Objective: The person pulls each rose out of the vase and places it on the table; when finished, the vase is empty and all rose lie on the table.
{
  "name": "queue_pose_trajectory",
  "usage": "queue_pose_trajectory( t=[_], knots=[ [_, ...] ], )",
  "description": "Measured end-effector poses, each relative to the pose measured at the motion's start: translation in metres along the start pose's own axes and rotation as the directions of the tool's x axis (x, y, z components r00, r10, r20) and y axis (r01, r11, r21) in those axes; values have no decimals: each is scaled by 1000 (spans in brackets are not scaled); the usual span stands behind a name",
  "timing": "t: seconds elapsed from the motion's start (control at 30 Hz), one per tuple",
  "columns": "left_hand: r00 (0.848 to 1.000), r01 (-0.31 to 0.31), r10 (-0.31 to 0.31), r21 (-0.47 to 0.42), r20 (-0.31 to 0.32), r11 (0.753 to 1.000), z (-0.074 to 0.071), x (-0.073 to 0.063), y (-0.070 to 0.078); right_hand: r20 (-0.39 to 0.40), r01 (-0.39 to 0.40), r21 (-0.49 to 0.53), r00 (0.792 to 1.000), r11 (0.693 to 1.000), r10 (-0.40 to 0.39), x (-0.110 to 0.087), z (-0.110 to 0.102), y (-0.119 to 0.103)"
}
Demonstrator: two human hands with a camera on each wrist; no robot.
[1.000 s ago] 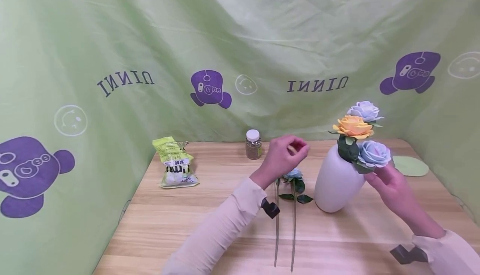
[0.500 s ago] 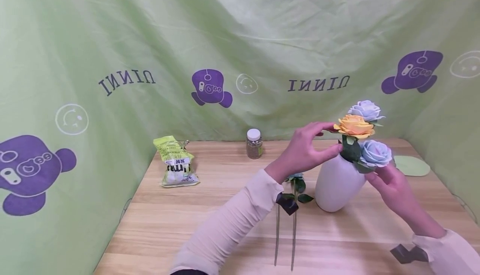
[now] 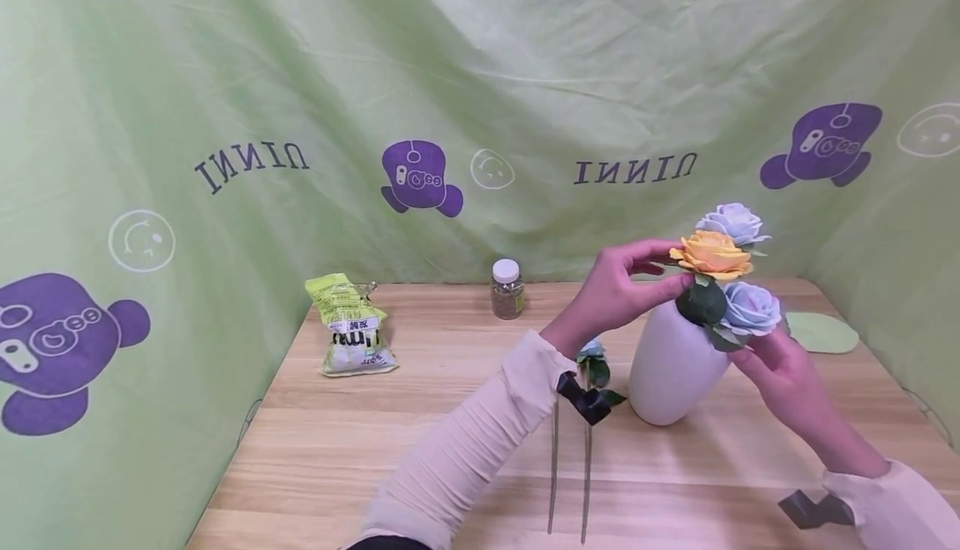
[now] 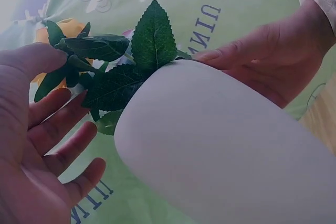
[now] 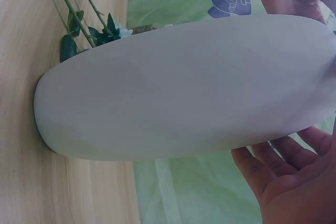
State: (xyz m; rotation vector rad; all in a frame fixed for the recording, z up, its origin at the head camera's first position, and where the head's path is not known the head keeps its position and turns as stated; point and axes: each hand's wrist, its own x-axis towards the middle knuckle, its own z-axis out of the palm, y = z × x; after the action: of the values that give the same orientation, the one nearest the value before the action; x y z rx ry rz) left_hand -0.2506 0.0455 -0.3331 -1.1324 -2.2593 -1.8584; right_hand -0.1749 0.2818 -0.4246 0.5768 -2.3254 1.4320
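Sitting leftmost on the worktop, a yellow-green packet starts us off! Next, a white-capped jar stands near the backdrop. Two slim stems lie side by side, with a blue rose at the far end, partly behind the sleeve. And now the left hand: thumb against the foliage, fingers spread loosely beneath the orange rose, the grip relaxed rather than closed. That bloom tops the white vase, with a pale blue rose behind and another just below, beside dark leaves. Over to the right hand, its grip holding the vase near the rim! Rightmost, a pale green mat lies flat.
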Motion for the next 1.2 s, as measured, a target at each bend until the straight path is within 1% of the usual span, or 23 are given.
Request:
queue_pose_trajectory(
  t=[0.07,0.17,0.3,0.37,0.43,0.57,0.67,0.87,0.97,1.07,1.2],
  knots=[
    [1000,18,-18,-28,8,999,1,0,0,3,-5,7,1000,1000,5,0,0,0],
    [1000,22,-21,-53,20,998,2,0,1,-2,-7,10,1000,1000,7,-1,1,0],
    [999,-7,10,-71,44,997,4,2,3,-13,4,13,1000,1000,-4,-1,2,1],
    [998,-7,11,-73,59,997,5,2,3,-17,6,18,1000,1000,-6,-1,2,2],
    [997,2,3,-64,71,998,7,2,4,-16,1,21,1000,1000,0,-2,2,3],
    [996,40,-40,-4,82,999,10,0,4,0,-16,4,1000,1000,16,-2,1,2],
    [996,53,-55,33,66,998,12,-1,6,8,-19,-4,1000,1000,19,-2,1,1],
    [999,28,-29,26,39,999,17,-2,10,12,-6,11,1000,1000,6,-1,0,0],
    [999,41,-42,25,23,999,20,-2,9,8,-7,3,1000,1000,7,-1,0,-1],
    [998,55,-55,-8,-5,998,21,-2,8,-3,10,17,1000,1000,-10,-1,1,-1],
    [997,37,-39,-40,-59,999,22,-3,5,-19,40,57,999,998,-39,0,2,-1]
  ],
)
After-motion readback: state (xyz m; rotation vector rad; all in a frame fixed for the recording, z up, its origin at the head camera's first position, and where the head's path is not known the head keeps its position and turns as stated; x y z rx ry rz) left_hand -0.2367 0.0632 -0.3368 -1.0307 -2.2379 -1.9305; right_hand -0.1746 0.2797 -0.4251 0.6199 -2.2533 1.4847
